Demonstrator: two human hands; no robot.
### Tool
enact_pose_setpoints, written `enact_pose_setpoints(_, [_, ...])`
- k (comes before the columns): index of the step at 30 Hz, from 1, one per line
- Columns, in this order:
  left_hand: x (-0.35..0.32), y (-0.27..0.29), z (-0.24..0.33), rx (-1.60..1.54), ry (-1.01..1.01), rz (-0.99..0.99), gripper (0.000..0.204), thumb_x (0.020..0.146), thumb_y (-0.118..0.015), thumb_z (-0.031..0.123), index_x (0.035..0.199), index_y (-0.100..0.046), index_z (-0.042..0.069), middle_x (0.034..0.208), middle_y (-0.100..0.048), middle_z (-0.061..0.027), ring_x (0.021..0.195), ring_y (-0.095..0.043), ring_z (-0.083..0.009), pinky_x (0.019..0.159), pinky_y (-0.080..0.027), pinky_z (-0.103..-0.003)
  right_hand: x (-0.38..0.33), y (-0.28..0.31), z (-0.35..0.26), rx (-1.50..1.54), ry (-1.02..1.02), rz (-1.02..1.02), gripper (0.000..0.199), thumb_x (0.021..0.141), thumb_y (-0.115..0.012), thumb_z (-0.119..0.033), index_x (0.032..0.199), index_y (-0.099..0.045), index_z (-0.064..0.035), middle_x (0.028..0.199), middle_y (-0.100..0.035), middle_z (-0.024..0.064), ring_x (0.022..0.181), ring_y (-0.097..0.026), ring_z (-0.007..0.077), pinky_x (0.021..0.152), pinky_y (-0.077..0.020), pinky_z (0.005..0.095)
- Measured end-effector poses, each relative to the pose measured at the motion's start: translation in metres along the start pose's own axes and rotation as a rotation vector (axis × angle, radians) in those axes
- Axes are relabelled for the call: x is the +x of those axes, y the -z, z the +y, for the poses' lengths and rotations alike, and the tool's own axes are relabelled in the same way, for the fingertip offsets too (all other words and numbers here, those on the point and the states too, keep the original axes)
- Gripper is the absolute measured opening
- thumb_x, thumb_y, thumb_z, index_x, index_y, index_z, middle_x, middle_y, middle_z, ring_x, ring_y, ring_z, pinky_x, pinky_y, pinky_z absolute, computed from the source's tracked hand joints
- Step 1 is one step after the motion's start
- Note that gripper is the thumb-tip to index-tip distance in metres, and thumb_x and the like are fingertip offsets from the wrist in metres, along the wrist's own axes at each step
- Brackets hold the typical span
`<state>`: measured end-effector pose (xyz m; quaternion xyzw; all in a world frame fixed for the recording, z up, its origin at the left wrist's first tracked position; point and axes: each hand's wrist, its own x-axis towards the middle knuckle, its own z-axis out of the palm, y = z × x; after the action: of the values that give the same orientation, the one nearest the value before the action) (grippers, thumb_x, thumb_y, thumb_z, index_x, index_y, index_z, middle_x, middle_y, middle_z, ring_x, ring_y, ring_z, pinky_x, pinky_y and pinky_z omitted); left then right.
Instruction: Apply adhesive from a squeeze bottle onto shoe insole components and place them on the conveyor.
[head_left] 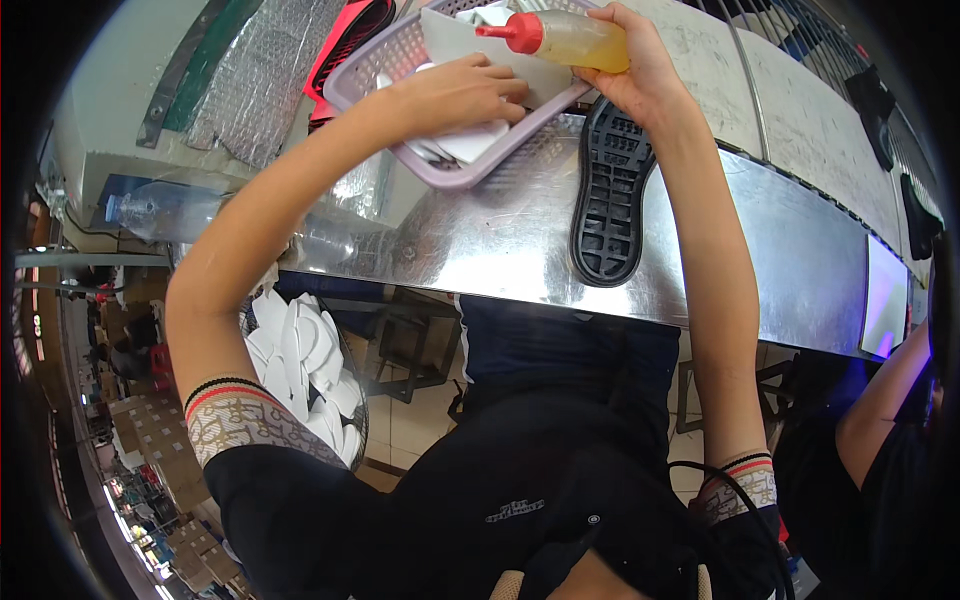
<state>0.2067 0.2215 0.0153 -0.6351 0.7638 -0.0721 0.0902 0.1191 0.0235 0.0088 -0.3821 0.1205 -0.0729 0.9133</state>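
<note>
My right hand (640,75) grips a clear squeeze bottle (585,42) of yellow liquid, its red nozzle pointing left. The bottle is held tilted on its side above the far rim of a lilac plastic basket (455,178). Inside the basket my left hand (468,95) reaches over white shoe-insert pieces (470,143), fingers stretched and slightly bent; its thumb is hidden. A larger white sheet (450,42) leans up behind that hand. Below my right wrist a black shoe sole (612,195) lies on the metal tabletop, ridged side up.
Under the bench on the left, a wire basket holds many white pieces (310,350). A clear plastic bottle (165,210) lies at the bench's left. A conveyor belt (800,100) with dark soles runs along the far side. Another person's arm (885,400) is at the right edge.
</note>
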Motion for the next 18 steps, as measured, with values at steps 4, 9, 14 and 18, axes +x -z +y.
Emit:
enact_pose_setpoints(4, [0.009,0.014,-0.014,-0.165,-0.074,-0.058,0.02,0.073,-0.06,0.006,0.093,-0.059,0.007,0.114,-0.054,-0.0063,0.107,-0.051,-0.0241,0.089,-0.04,-0.035,-0.003,0.015,-0.006,-0.149,0.082,0.112,0.04,0.086,-0.053,-0.025,0.114,-0.045,0.0015,0.114,-0.048,0.0192,0.104,-0.052,0.0318,0.089,-0.0474,0.0438])
enact_pose_setpoints(9, [0.013,0.035,-0.016,-0.713,0.368,-0.308,0.01,0.067,-0.048,0.008,0.07,-0.044,-0.001,0.076,-0.054,-0.0155,0.081,-0.056,-0.0305,0.077,-0.044,-0.035,-0.015,0.015,-0.006,-0.061,0.018,0.117,0.04,0.084,-0.054,-0.023,0.113,-0.046,0.0022,0.111,-0.051,0.0191,0.103,-0.053,0.0317,0.086,-0.0488,0.0415])
enact_pose_setpoints(14, [-0.015,-0.005,-0.015,-0.517,0.571,-0.16,0.036,0.084,-0.042,0.027,0.092,-0.06,-0.003,0.088,-0.061,-0.0212,0.075,-0.058,-0.0318,0.075,-0.047,-0.037,-0.023,-0.002,-0.004,0.036,-0.009,-0.015,0.044,0.085,-0.052,-0.024,0.119,-0.044,0.0019,0.113,-0.052,0.02,0.108,-0.052,0.0355,0.083,-0.0484,0.0434])
enact_pose_setpoints(18, [-0.017,-0.024,-0.007,0.122,0.689,0.221,0.052,0.083,-0.051,0.042,0.098,-0.06,-0.007,0.099,-0.063,-0.0223,0.094,-0.06,-0.0326,0.083,-0.048,-0.041,-0.026,-0.012,-0.003,0.007,-0.015,-0.032,0.046,0.085,-0.05,-0.026,0.121,-0.043,0.0014,0.117,-0.051,0.0203,0.107,-0.053,0.035,0.082,-0.048,0.0453])
